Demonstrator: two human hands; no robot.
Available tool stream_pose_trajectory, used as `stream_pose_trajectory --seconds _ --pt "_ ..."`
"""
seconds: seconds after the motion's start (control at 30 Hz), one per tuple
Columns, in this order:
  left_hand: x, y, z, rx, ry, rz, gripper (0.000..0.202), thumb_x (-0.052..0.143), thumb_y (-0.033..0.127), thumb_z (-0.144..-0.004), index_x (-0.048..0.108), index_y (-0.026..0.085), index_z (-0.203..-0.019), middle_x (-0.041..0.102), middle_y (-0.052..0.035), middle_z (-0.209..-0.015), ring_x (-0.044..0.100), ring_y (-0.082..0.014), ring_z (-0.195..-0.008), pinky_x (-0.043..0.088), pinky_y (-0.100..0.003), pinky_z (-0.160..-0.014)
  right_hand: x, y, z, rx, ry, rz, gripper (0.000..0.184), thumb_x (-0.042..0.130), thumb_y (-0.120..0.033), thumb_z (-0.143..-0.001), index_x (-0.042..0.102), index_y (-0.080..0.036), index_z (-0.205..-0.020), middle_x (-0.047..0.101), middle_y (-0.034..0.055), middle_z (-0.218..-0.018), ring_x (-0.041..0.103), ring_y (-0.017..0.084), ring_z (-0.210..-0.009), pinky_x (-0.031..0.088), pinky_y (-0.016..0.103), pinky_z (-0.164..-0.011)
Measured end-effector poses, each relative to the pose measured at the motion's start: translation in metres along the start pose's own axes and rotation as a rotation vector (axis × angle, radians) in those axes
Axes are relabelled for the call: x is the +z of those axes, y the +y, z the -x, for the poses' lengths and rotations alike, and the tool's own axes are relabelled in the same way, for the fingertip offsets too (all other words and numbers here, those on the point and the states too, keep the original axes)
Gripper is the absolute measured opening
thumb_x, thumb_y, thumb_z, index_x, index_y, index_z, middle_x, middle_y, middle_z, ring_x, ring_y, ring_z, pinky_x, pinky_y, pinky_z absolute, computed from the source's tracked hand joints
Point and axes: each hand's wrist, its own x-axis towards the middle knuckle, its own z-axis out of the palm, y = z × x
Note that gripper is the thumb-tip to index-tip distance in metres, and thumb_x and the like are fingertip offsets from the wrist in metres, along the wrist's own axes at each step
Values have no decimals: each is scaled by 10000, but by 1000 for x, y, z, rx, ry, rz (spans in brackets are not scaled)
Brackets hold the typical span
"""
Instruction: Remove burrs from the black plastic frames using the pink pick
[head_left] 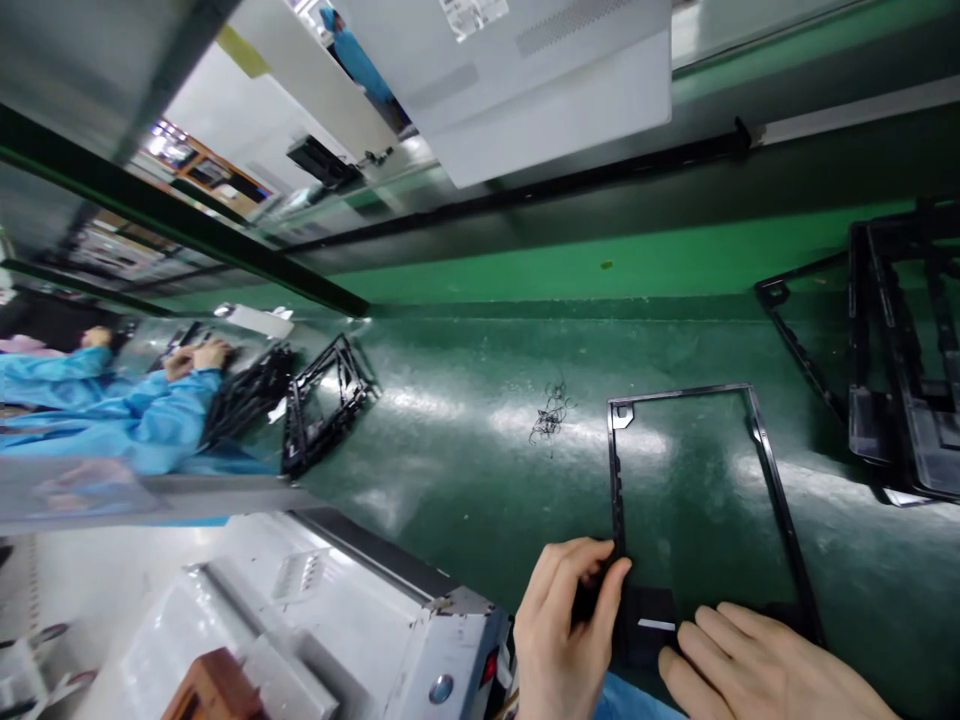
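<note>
A thin black plastic frame lies on the green bench, with a dark panel bearing a white strip at its near end. My left hand pinches the frame's left side bar between thumb and fingers. Across the near right part of the frame lies my right hand, its fingers curled toward the dark panel. Whatever those fingers may hold is hidden beneath them. Beyond my left hand, a small heap of thin black shavings rests on the bench.
More black frames are stacked at the right, and others lie at the left. A co-worker's blue sleeves show at far left. A grey metal machine stands near left. Overhead hangs a white panel beside a green post.
</note>
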Motion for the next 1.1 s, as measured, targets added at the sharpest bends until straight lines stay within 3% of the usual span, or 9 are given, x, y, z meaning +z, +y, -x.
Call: stream_pose_trajectory --seconds 0.17,0.47,0.7,0.9,1.03,1.1 --pt "-2 1 -4 24 -58 -16 199 650 178 -1044 736 237 -1213 726 -22 -926 716 -141 -795 604 -223 -752 -2 2 -3 -8 1 -15 678 58 -90 -1124 675 -238 -888 769 -39 -755 681 159 -617 522 340 -651" --pt "-5 5 -2 84 -62 -55 145 688 92 -1008 730 224 -1051 733 -12 -926 713 -135 -809 593 -232 -787 -2 4 -3 -33 -23 19 684 43 -84 -1116 670 -247 -897 769 -53 -757 683 160 -605 523 332 -618" --pt "-2 4 -1 107 -39 -110 203 654 128 -1042 722 211 -1215 735 -30 -965 714 -142 -832 594 -240 -806 -4 2 -3 -17 -59 -13 669 55 -78 -1110 656 -244 -865 763 -44 -755 674 165 -595 527 332 -604" --pt "-4 7 -4 148 -51 -136 177 675 96 -1026 724 205 -1157 730 -24 -972 714 -129 -854 583 -226 -841 -6 1 -1 -16 -106 -33 721 9 -60 -1094 677 -236 -891 750 -26 -735 679 182 -597 538 338 -613" --pt "-3 6 -2 131 -23 -100 105 691 104 -1017 703 208 -1030 710 -4 -892 684 -123 -786 574 -220 -780 -9 1 -4 -19 -123 -39 739 -12 -33 -1076 687 -227 -937 756 -16 -753 697 186 -630 552 340 -662" --pt "-2 5 -2 104 -12 -90 92 673 143 -1038 702 203 -1101 686 -1 -860 662 -123 -742 567 -216 -724 -8 1 -5 -23 -108 -46 735 -12 -43 -1081 687 -222 -939 752 -13 -748 692 187 -626 551 342 -667"
